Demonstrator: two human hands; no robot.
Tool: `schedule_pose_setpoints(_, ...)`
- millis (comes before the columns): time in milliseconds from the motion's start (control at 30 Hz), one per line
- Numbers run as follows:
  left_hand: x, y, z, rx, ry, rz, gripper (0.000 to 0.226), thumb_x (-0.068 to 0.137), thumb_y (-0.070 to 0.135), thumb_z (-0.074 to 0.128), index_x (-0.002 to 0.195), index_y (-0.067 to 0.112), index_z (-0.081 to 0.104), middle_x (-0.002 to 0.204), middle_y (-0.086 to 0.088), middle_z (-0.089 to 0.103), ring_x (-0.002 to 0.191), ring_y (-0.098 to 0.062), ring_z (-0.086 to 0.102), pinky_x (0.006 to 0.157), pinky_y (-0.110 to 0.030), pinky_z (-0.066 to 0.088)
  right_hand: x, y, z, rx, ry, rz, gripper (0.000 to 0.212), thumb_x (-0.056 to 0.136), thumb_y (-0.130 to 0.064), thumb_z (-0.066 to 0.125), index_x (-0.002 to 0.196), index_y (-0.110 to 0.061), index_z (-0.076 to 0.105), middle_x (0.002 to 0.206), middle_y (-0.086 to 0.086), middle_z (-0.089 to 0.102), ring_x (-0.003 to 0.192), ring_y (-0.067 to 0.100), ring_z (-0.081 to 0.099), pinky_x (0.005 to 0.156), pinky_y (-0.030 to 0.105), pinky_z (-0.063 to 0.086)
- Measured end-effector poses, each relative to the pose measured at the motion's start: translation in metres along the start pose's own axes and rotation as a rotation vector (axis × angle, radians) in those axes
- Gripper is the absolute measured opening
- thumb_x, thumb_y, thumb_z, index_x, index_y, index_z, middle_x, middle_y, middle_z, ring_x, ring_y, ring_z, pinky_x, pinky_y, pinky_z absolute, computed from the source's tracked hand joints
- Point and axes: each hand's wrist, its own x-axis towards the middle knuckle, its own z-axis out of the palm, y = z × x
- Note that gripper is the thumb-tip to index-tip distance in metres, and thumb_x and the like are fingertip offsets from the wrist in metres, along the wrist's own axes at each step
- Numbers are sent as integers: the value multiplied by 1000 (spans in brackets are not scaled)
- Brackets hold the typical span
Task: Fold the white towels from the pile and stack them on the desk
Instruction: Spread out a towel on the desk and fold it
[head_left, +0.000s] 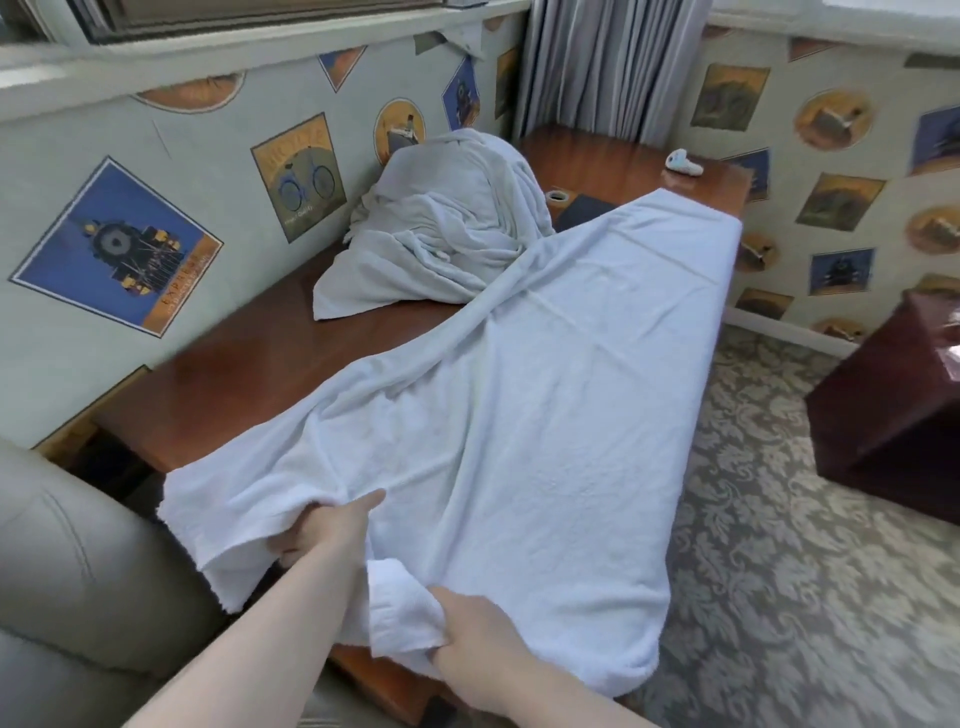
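Observation:
A large white towel lies spread lengthwise along the wooden desk, its right side hanging over the desk's front edge. My left hand grips the towel's near end at the left. My right hand holds a bunched fold of the same end, lower and closer to me. Behind the spread towel, a crumpled pile of white towels sits against the wall.
A tape roll, a dark flat pad and a small white device lie at the desk's far end. A grey chair stands at my left. A dark wooden cabinet stands on the patterned carpet at right.

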Motion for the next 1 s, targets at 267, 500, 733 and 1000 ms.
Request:
schedule_pose_setpoints(267,2,-6,12,119,-5,141,64,77,27,77,126,-3,50,132,-23,44,116,-37,45,86,-36,41,12,78,-38,-236,300,511,44,96,-44,50,135,-27,38,164,-2,-11,149,27,-18,111,68,7)
schedule_pose_setpoints(500,-4,-16,15,8,220,44,78,72,24,80,134,-4,43,137,-25,37,120,-43,39,102,-51,38,18,86,-33,-248,217,451,59,87,-59,42,135,-27,33,161,2,-23,146,31,-25,106,73,5)
schedule_pose_setpoints(733,-63,0,44,-257,383,-12,114,72,26,84,152,-2,7,159,-18,8,140,-39,21,115,-44,17,23,74,-49,62,483,427,46,88,-42,55,130,-31,38,154,-7,24,146,17,12,113,57,17)
schedule_pose_setpoints(1000,-140,53,166,262,-96,573,81,90,29,63,154,12,18,163,-9,-3,150,-21,-5,120,-35,4,5,141,-121,221,406,151,59,89,-34,61,142,-26,36,153,-11,30,144,8,22,118,27,17)
